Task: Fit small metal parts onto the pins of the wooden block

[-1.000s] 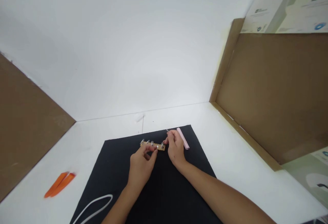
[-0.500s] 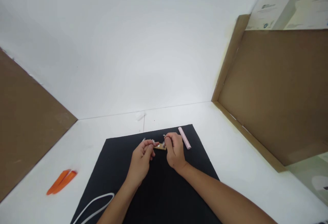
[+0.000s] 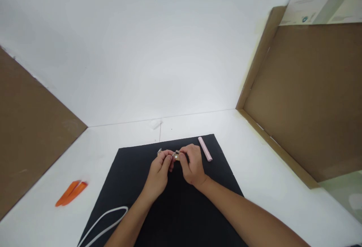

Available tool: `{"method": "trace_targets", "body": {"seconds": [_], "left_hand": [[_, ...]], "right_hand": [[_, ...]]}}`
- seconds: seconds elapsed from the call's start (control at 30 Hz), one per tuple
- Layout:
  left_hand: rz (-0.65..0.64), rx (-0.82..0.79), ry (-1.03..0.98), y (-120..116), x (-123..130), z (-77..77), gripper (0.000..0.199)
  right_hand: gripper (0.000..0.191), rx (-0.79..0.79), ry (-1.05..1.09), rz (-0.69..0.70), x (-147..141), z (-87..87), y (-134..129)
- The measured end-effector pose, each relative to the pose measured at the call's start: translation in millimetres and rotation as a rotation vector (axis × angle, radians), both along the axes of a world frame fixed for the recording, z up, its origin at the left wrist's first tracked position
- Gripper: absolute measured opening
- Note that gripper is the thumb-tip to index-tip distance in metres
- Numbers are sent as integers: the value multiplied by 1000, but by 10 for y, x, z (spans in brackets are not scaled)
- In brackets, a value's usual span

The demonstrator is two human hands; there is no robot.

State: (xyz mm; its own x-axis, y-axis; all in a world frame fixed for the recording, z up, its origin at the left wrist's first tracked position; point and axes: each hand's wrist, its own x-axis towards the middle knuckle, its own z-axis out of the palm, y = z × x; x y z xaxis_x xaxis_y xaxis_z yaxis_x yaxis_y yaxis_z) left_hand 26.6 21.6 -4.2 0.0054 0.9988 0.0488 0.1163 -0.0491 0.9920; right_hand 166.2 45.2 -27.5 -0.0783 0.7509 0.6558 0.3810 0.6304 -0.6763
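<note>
Far L of black mat: brown panel, upright. Btwn it & mat, on white tabletop: 2 orange strips, side by side, well apart from hands. White cord loop on mat's near L corner, its bend right at L forearm.

L hand over mat, toward far side: thumb + index pinching small silvery pc at tips; other fingers curled under. Tan strip w/ metal fittings over far-mid mat, btwn hands; L hand blocks most of it, only ends show, white dot on R part. Can't tell if strip touches mat.

R hand at strip's R end: thumb + index bent toward it, tips close; can't tell if gripping, another silvery bit by index. R forearm crosses mat's R edge.

Pink tube on mat's far R corner, just beside R hand. R of mat: brown framed board, printed sheets above.
</note>
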Motion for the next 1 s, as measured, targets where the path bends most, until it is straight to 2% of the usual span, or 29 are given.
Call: {"method": "trace_targets", "body": {"seconds": [0.07,0.17,0.27,0.37,0.53,0.67,0.8,0.93,1.0], "left_hand": [[-32,-44,-126,-3,14,-1,24],[-53,-148,-362,-6,24,1,25],[-62,-195,-461,-1,23,-3,30],[-53,-151,-368,17,14,-29,30],[-12,11,-34,36,-18,-59,26],[-21,92,156,31,-37,-58,24],[6,121,234,35,-52,-86,23],[10,173,294,31,-63,-98,22],[5,191,316,24,-64,-91,21]], "right_hand": [[15,-13,41,-47,1,-12,6],[18,39,4,4,0,-23,4],[18,75,-14,12,0,-21,-4],[17,71,3,-50,1,-12,-8],[16,128,-79,21,-2,0,1],[18,70,-3,-110,2,-6,19],[16,123,-85,11,8,3,13],[18,101,-45,-52,9,13,6],[16,122,-66,-14,7,13,3]]}}
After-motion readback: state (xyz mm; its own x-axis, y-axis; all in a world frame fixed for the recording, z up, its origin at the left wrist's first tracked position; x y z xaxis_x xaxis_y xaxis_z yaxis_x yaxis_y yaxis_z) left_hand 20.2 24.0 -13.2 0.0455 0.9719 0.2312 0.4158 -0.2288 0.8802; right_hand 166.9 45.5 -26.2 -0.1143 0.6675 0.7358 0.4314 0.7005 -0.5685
